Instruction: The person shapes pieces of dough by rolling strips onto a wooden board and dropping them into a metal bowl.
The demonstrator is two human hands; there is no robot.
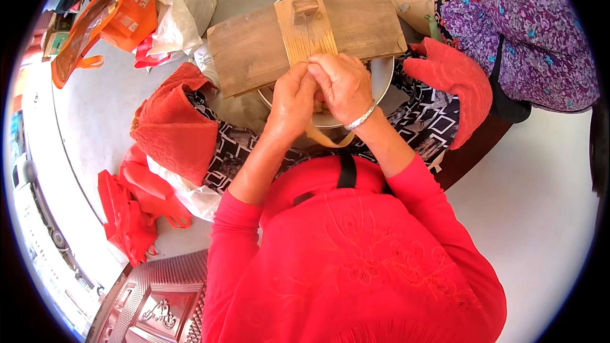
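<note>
My left hand (293,98) and my right hand (344,89) are pressed together, both closed, thumbs side by side. What they grip is hidden by the fingers. They are at the near edge of a wide brown wooden board (244,51), over the end of a paler wooden strip (311,38) fixed across it. A small wooden block (304,9) stands at that strip's far end. Beneath the board is a round metal basin (381,79), its contents mostly covered. A tan band (327,142) curves below my hands toward my waist. A silvery bracelet (361,116) circles my right wrist.
Red cloths (175,121) cover my knees on either side of the basin. At the left are an orange bag (130,16), a whitish sack (184,9) and a red bag (130,209). Another person in purple floral clothing (527,38) sits at the far right.
</note>
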